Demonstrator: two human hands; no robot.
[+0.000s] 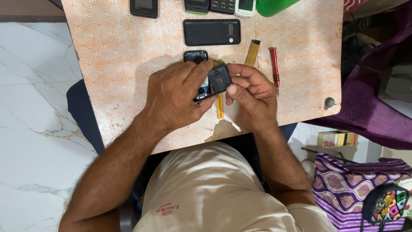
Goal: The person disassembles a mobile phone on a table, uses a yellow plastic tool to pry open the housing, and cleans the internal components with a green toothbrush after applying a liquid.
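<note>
Your left hand (174, 96) and right hand (253, 92) both have fingers closed on a small dark phone body (216, 81) above the tabletop (120, 51). A yellow tool (220, 107) lies under it, a red screwdriver (274, 66) just right.

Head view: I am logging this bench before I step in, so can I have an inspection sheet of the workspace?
Surface: small table with an orange-and-white patterned top, worn at the near edge.
Job's things: a small dark phone part pinched between both hands; an opened phone body lies partly hidden under the left hand.
Clutter: black back cover, red screwdriver, yellow tool, a yellow strip under the hands, a row of phones at the far edge, green object.
Hands: left hand and right hand both grip the part.
Cables: nothing seen.
Surroundings: marble floor, purple cloth, patterned bags.
</note>
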